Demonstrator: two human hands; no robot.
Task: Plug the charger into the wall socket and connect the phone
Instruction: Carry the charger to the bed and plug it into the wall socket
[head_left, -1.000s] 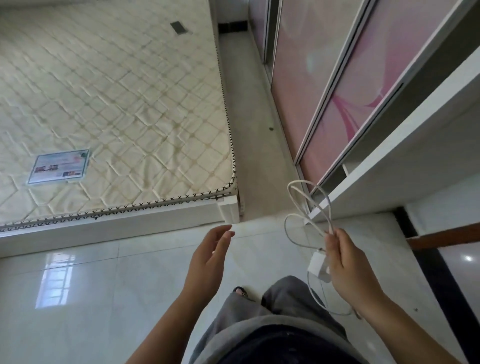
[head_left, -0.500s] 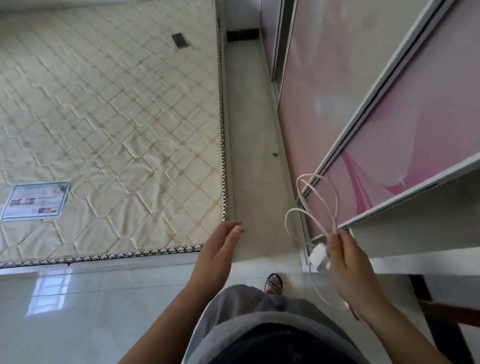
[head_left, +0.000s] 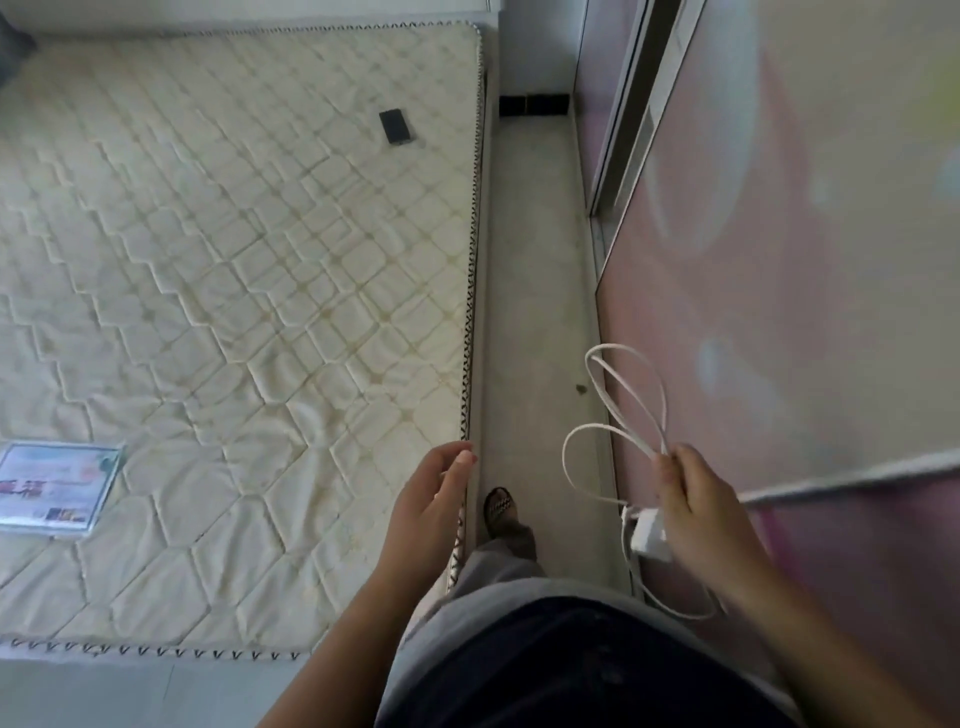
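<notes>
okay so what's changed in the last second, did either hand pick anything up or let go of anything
Nothing was picked up or released. The person has walked forward into the aisle between the cream quilted mattress and the pink sliding doors, bringing the small dark phone closer. The right hand still holds the white charger block and looped cable; the left hand stays open and empty.

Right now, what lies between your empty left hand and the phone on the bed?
In the head view, only bare quilted mattress lies between the left hand and the phone. The right hand holds the charger and cable.
</notes>
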